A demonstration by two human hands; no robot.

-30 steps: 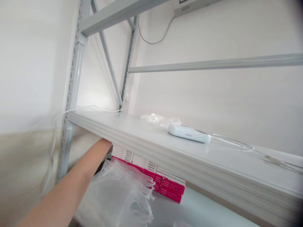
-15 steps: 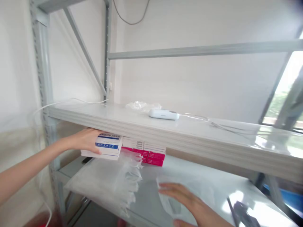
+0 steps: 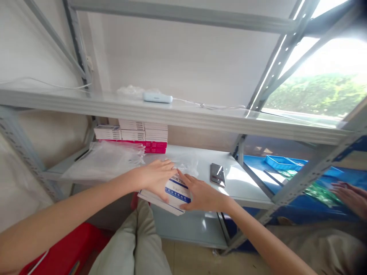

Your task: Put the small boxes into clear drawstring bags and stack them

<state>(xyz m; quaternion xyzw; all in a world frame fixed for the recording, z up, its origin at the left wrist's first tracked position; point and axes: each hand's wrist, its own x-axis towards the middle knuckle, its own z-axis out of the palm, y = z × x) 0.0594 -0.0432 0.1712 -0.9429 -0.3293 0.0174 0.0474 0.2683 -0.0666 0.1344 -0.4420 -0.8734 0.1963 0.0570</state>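
Observation:
A white cardboard box with blue printing (image 3: 177,194) is held between my two hands, in front of the middle shelf; whether it is one box or several stacked I cannot tell. My left hand (image 3: 157,177) grips its left side and top, thumb on the printed face. My right hand (image 3: 202,191) presses against its right side, fingers over the top edge. Just behind the hands, a crumpled clear plastic bag (image 3: 190,165) lies on the shelf. To the left are a pile of clear plastic bags (image 3: 107,158) and stacked white boxes (image 3: 133,134) above pink boxes (image 3: 156,147).
A dark phone (image 3: 218,174) lies on the middle shelf (image 3: 183,151). Overhead, the upper shelf (image 3: 195,122) carries a pale blue device (image 3: 157,97) with a cable. A red stool (image 3: 71,248) stands below left. At right, another person's hand (image 3: 348,196) is near blue trays (image 3: 279,162).
The white-and-blue box has moved from the left of the shelf toward the middle in my left hand. My right hand has come to it. The view has tilted down and turned right.

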